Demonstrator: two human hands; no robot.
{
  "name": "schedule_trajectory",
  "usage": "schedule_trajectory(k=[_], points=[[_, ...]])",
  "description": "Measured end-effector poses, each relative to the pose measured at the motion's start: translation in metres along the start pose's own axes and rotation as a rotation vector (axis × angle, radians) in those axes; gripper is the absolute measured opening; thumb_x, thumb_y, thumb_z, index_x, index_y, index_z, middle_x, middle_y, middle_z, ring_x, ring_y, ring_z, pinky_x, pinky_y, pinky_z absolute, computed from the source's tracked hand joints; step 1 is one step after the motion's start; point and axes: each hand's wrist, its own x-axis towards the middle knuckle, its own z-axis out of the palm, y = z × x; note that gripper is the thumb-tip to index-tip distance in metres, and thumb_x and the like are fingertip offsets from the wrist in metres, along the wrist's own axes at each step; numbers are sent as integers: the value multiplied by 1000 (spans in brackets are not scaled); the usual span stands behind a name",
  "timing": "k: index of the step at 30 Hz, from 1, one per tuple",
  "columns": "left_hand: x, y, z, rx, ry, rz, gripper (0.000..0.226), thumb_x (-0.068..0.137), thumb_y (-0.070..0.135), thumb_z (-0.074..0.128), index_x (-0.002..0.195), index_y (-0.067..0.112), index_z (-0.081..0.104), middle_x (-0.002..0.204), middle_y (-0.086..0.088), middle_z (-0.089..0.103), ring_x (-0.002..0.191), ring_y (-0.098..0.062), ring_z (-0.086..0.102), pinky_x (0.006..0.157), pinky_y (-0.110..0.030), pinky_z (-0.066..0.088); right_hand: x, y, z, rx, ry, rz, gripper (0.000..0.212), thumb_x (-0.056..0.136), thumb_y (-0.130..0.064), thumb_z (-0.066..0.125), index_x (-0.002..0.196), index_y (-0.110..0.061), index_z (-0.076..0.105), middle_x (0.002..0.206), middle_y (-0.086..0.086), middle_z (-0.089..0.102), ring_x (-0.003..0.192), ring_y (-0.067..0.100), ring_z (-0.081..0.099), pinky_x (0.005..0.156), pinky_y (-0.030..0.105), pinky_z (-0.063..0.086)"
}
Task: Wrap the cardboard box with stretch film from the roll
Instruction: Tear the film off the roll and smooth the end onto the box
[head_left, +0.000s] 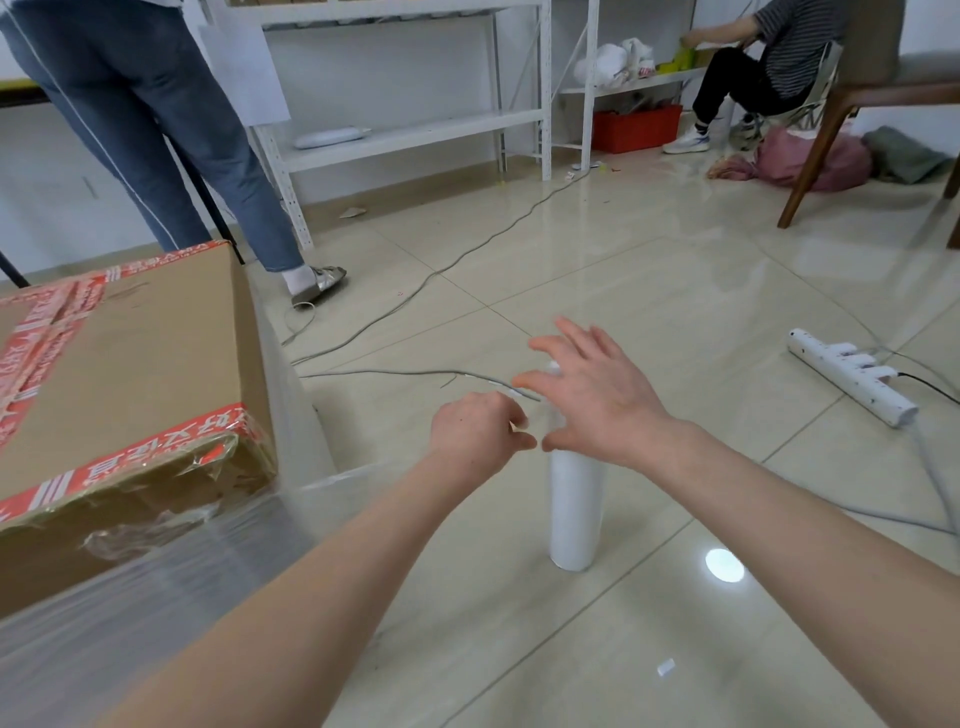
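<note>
We knelt over a glossy tiled floor (675, 260), with white shelving (415, 130) at the back. Our right hand (597, 395) hovered spread and straight-fingered over the top of the upright stretch film roll (574, 509), hiding its end; we could not tell whether it touched. Just left of it, our left hand (478, 431) had its fingers curled and seemed to pinch the upper edge of the stretch film (332, 478). The film ran leftward to the cardboard box (130, 364), whose lower sides were already under film. We judged that the right palm should steady the roll against tipping while the left drew the sheet taut and level. A grey cable (415, 371) lay beyond the hands, and a power strip (852, 376) lay farther right.
</note>
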Motion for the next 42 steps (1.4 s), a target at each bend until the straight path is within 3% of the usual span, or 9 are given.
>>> schedule_trajectory(k=[6,8,11,24,29,34,36,39,42], points=[[-5,2,2,-10,36,16,19,90,35,56,91,25,72,81,0,67,78,-22,59,59,-26,33,1,-13,20,-80,59,-35,19,90,-29,59,105,-26,70,141,3,38,146,28,8,116,51,-7],[-7,3,2,-10,50,25,22,90,35,55,91,23,74,74,-1,63,70,-22,52,54,-26,30,0,-11,25,-89,136,-53,4,77,-28,75,80,-26,76,118,5,56,132,31,39,115,54,10],[-11,1,4,13,68,104,24,94,35,51,98,27,73,88,0,66,81,-21,56,61,-27,31,2,-9,33,-127,201,-33,22,48,-22,90,50,-30,70,84,0,61,93,29,62,102,54,37],[-24,-14,9,-31,-4,406,13,89,18,58,88,14,70,86,4,63,82,-19,58,64,-29,42,0,-12,42,-52,246,0,22,49,-16,84,42,-25,66,83,0,61,89,32,58,90,46,49],[-39,-5,21,123,-62,713,10,87,16,58,81,18,67,81,4,65,75,-24,61,70,-30,37,5,-12,42,-76,237,70,11,58,-15,77,53,-22,70,89,-3,60,95,30,54,91,39,45],[-29,-16,1,10,74,341,12,90,25,55,99,19,61,94,5,67,91,-22,61,68,-29,40,5,-10,44,-31,222,61,15,55,-22,84,52,-24,69,82,-1,61,90,32,57,81,39,49],[-25,-24,0,-7,-5,128,29,85,36,63,110,23,53,95,8,64,95,-18,59,70,-28,42,1,-14,40,-74,189,-4,5,72,-31,78,76,-28,75,99,-2,61,109,31,50,97,43,41],[-21,-21,10,16,-138,29,67,72,52,74,127,25,45,114,6,57,111,-15,52,84,-33,47,0,-17,36,-134,111,-48,27,85,-33,65,111,-28,68,128,-1,51,136,28,30,116,44,17],[-15,-20,24,25,-154,3,60,78,49,70,128,25,49,118,5,58,116,-16,51,85,-32,46,-9,-29,33,-72,333,-134,31,54,-18,85,82,-18,72,99,7,65,101,31,62,82,41,52]])
